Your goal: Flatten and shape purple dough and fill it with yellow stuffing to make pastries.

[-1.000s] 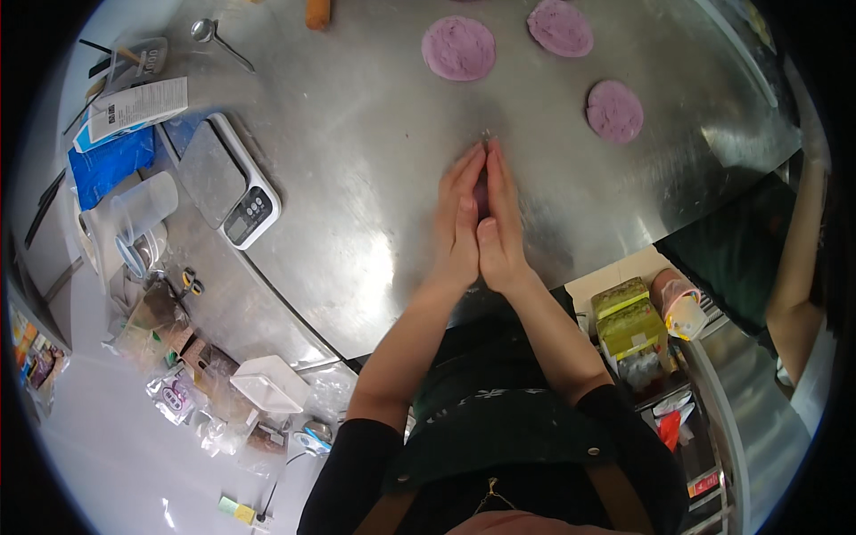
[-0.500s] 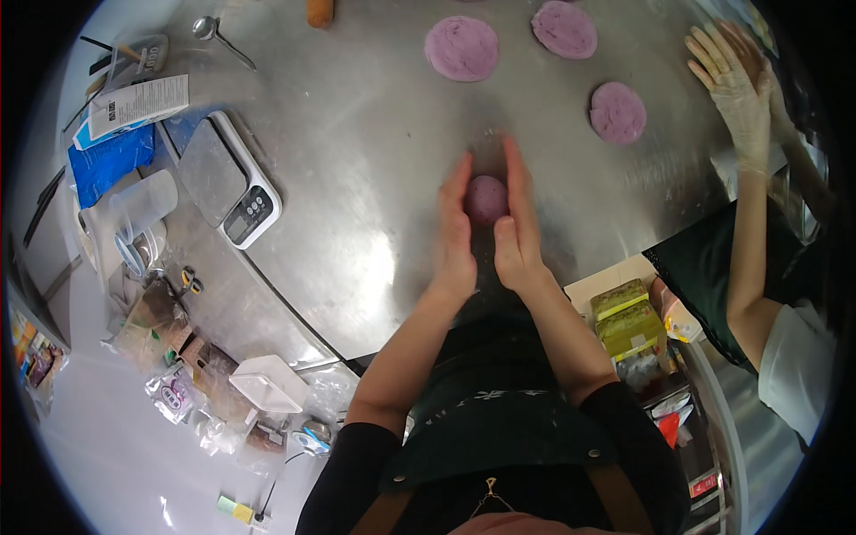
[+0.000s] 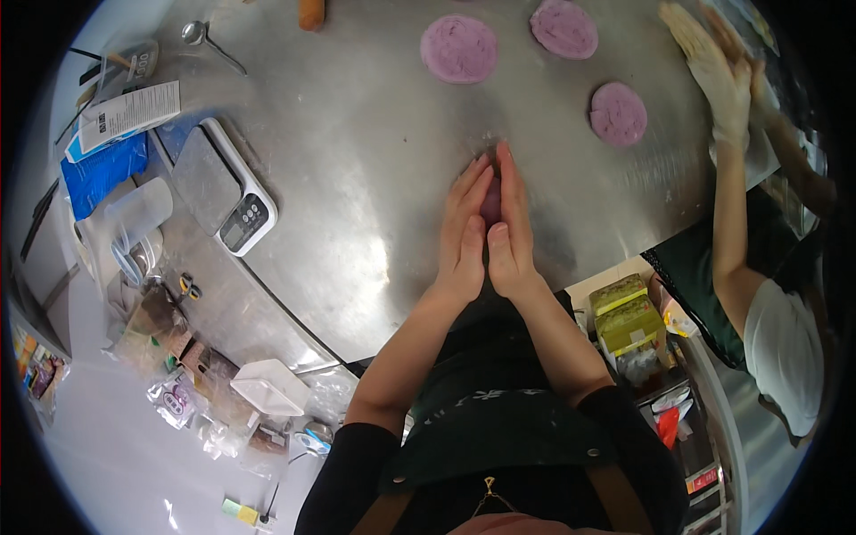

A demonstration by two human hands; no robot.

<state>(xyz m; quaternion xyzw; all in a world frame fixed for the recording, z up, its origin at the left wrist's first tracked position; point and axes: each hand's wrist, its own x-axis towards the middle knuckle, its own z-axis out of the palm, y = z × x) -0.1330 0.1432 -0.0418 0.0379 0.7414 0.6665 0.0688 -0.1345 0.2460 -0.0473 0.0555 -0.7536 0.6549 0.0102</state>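
A ball of purple dough [image 3: 491, 201] sits between my two palms, over the steel table near its front edge. Most of it is hidden by the hands; a narrow strip shows in the gap. My left hand [image 3: 463, 232] presses on it from the left, fingers together and pointing away from me. On the other side my right hand [image 3: 514, 227] cups it, its thumb beside the left thumb. Farther off lie flat purple dough rounds: one [image 3: 458, 49] straight ahead, another [image 3: 564, 28] to its right, and a third [image 3: 618, 114] closer on the right.
A white digital scale [image 3: 223, 187] stands on the left, with a ladle [image 3: 212, 45] beyond it. Scissors [image 3: 189, 285], a clear plastic jug [image 3: 140, 212] and a blue bag [image 3: 104, 173] lie farther left. At right, a co-worker's gloved hand [image 3: 724, 85] reaches over the table.
My hands have closed in around the dough ball, the left fingers now covering much of it. The co-worker's arms have shifted slightly left.
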